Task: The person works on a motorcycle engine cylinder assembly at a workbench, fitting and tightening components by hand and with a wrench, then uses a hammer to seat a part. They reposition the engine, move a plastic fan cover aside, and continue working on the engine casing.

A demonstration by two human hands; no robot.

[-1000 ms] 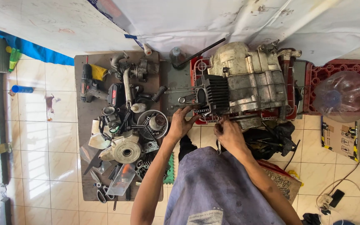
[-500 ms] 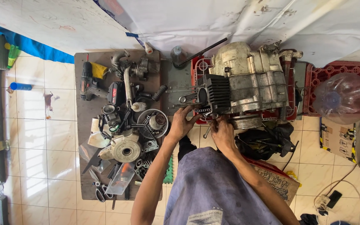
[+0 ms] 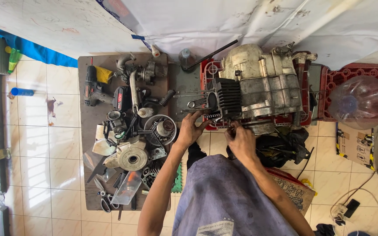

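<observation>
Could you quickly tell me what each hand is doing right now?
Left hand: fingers touching the black finned cylinder.
Right hand: curled under the engine; grip unclear.

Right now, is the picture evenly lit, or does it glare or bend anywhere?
Head view: sunlight glares on the floor tiles at lower left; the black finned cylinder by the left hand and right hand sits in softer shade; the wide lens bows the edges; focus looks sharp throughout.

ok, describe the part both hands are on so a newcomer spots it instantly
Find the silver engine block lying on the red crate. Bolted to its left end is the black finned cylinder, with the left hand and right hand at its lower edge. It alone is black and ribbed.
</observation>
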